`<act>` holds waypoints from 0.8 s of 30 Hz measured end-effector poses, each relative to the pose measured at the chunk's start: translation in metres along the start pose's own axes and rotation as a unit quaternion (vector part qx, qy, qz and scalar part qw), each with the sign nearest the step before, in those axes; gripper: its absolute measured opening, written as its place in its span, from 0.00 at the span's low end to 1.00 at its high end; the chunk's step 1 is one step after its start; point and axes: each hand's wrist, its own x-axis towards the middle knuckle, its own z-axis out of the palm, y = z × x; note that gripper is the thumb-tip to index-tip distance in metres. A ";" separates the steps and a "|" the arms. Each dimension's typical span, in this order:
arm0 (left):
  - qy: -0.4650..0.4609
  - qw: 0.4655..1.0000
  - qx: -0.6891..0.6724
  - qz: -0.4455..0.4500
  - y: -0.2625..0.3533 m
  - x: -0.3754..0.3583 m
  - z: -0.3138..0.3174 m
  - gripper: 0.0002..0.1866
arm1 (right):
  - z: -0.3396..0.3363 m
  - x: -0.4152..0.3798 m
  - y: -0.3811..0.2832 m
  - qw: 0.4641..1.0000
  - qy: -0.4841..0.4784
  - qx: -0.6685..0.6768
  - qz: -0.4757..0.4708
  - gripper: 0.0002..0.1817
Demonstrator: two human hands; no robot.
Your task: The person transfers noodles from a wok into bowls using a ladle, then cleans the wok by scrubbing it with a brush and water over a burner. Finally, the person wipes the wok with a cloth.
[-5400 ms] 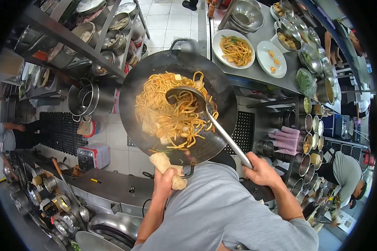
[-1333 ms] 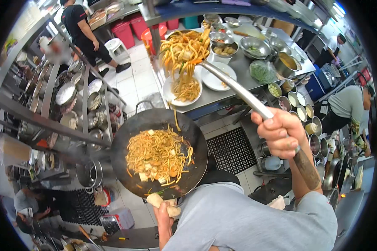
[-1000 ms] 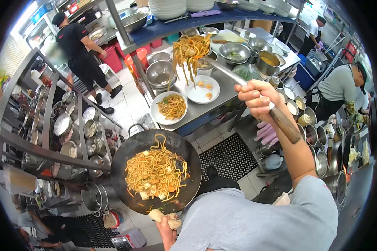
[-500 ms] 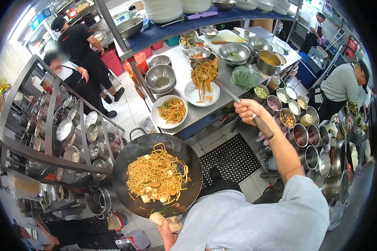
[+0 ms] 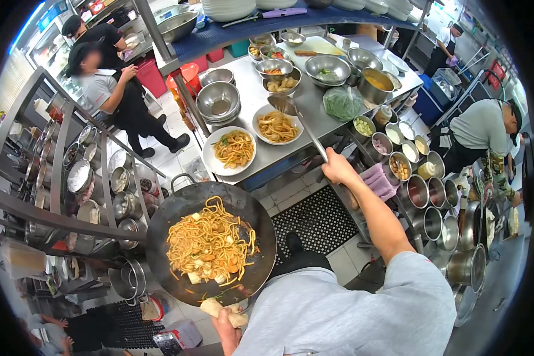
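While the right hand is curled firmly round its handle, the ladle reaches out over the tabletop, its long axis slanting from the scoop at the far left to the wooden butt, which sticks out behind the fist at the near right, alongside the forearm. The scoop lies at the far edge of the right plate, tipped over; whether it touches the rim I cannot tell. Noodles sit on that plate and on the left plate, just beside it and nearer the wok. Closed on a bunched cloth, the left hand is at the wok's near rim; how much of the handle it has hold of under the cloth is hidden. The wok is in front of the body, short of the tabletop, its far loop pointing ahead and slightly left, with a large heap of noodles inside. Stacked bowls stand beyond the left plate, and a green bag lies right of the ladle.
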 end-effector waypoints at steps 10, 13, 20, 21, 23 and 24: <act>0.004 1.000 -0.001 -0.002 -0.002 0.002 -0.003 0.25 | 0.006 -0.001 -0.007 0.885 -0.137 0.443 0.034 0.10; 0.039 0.999 -0.009 -0.010 -0.005 -0.002 0.002 0.22 | 0.006 -0.044 -0.018 0.773 -0.234 0.590 0.006 0.08; -0.001 1.000 -0.014 0.024 -0.001 -0.001 0.009 0.24 | 0.076 -0.131 -0.064 0.905 -0.345 0.248 0.018 0.09; 0.000 0.999 -0.016 0.041 -0.001 -0.001 0.011 0.25 | 0.087 -0.134 -0.068 0.925 -0.333 0.182 -0.006 0.09; -0.011 0.999 -0.014 0.032 0.002 -0.002 0.011 0.25 | 0.106 -0.128 -0.070 0.951 -0.291 0.045 -0.096 0.12; -0.018 0.999 -0.014 0.027 0.003 -0.003 0.012 0.25 | 0.117 -0.122 -0.067 0.953 -0.253 -0.025 -0.163 0.14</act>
